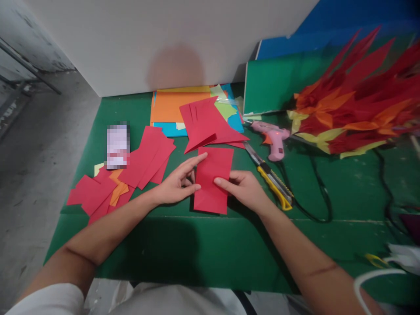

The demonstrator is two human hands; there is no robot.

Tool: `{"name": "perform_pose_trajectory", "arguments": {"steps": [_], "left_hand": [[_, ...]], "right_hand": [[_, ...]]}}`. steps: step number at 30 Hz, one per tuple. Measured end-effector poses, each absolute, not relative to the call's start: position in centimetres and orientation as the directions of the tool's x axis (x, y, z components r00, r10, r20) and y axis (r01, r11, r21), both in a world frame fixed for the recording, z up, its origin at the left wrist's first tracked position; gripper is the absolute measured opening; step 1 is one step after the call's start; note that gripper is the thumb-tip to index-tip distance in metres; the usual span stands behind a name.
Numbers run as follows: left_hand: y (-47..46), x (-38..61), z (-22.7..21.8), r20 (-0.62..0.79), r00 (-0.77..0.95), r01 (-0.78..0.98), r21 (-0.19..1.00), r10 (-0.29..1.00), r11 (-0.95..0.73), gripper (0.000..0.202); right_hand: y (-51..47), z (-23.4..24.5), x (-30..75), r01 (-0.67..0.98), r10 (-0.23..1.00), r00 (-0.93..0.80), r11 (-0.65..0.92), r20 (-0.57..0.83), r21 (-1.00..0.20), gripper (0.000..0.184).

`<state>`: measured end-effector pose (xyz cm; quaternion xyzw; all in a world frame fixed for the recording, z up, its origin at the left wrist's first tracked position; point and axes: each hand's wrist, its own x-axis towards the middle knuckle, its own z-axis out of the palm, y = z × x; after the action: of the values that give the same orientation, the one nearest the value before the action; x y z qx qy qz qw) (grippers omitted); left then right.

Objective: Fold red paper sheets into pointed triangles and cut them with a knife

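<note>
A folded-looking rectangle of red paper (212, 192) is held between my two hands, just over the green table. My right hand (244, 188) pinches its right edge, thumb on top and fingers underneath. At the left edge, my left hand (180, 179) grips it lightly; the index finger stretches toward the top corner and the thumb rests on the side. Beyond the paper lie larger red sheets (210, 120) with cut slits. To my left are several red paper strips (144, 162) and small orange pieces (118, 188). A yellow utility knife (271, 179) lies to the right of the paper.
A pink glue gun (272, 138) with a black cord rests behind the knife. At right stands a red, orange and yellow paper flame shape (354, 100). A phone (117, 146) lies at left. Coloured sheets (177, 106) are stacked against the white board (131, 43).
</note>
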<state>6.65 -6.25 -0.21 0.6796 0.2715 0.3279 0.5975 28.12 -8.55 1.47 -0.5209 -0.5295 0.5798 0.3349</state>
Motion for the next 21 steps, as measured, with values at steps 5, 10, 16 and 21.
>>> {"name": "perform_pose_trajectory", "arguments": {"steps": [5, 10, 16, 21], "left_hand": [[-6.0, 6.56, -0.35, 0.111, 0.62, -0.028, 0.992, 0.777, -0.12, 0.067], [-5.95, 6.36, -0.36, 0.102, 0.636, -0.033, 0.994, 0.765, -0.105, 0.069], [-6.11, 6.22, -0.06, 0.071, 0.692, -0.046, 0.997, 0.719, -0.055, 0.067], [-6.15, 6.46, 0.22, 0.051, 0.717, -0.06, 0.998, 0.695, -0.012, 0.068]], "right_hand": [[-8.56, 1.03, 28.33, 0.193, 0.96, -0.153, -0.206, -0.236, -0.959, 0.051], [-8.53, 1.0, 28.56, 0.18, 0.961, -0.16, -0.197, -0.226, -0.964, 0.052], [-8.54, 1.36, 28.51, 0.17, 0.97, -0.181, -0.133, -0.163, -0.977, 0.053], [-8.7, 0.9, 28.14, 0.15, 0.971, -0.089, -0.207, -0.222, -0.967, 0.059]]}}
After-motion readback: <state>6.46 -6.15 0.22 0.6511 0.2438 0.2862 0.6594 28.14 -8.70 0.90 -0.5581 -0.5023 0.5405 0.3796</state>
